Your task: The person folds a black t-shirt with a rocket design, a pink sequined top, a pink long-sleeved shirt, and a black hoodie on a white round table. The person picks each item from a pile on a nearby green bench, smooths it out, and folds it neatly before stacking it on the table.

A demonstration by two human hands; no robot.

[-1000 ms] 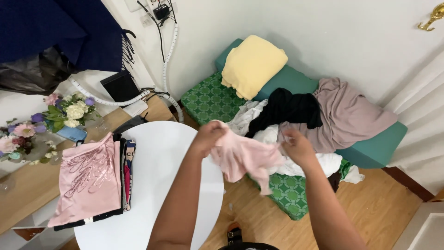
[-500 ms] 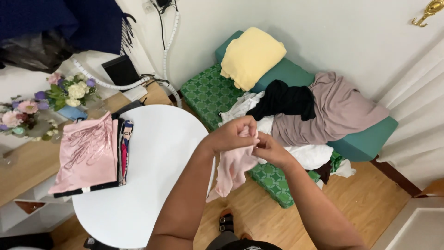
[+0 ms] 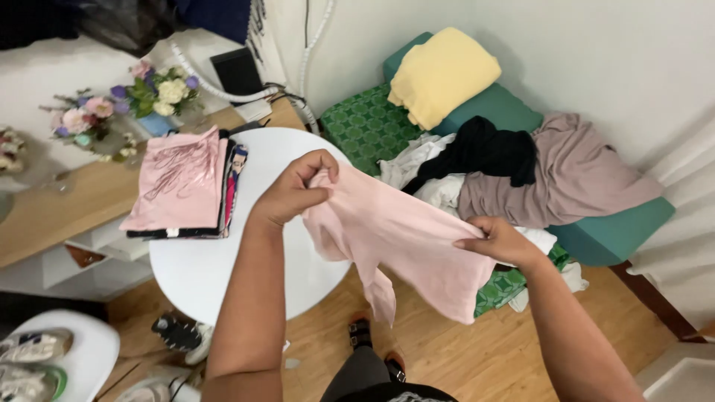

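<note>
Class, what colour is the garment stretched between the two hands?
Pale pink garment, plain, seen in the head view.

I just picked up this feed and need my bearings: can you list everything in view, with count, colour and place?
Garment: one, pale pink, stretched between both hands.
Round table: one, white, lower left.
Folded stack: one, pink piece on top, on the table.
Yellow cloth: one, folded, on the green cushion.
Black cloth: one, on the loose pile.
Mauve cloth: one, right of the black one.
White cloth: count unclear, under the pile.
Flower bunches: at least two, mixed pastels, wooden shelf.
Shoes: several, floor, lower left.
Left hand: grips the garment.
Right hand: grips the garment.
</note>
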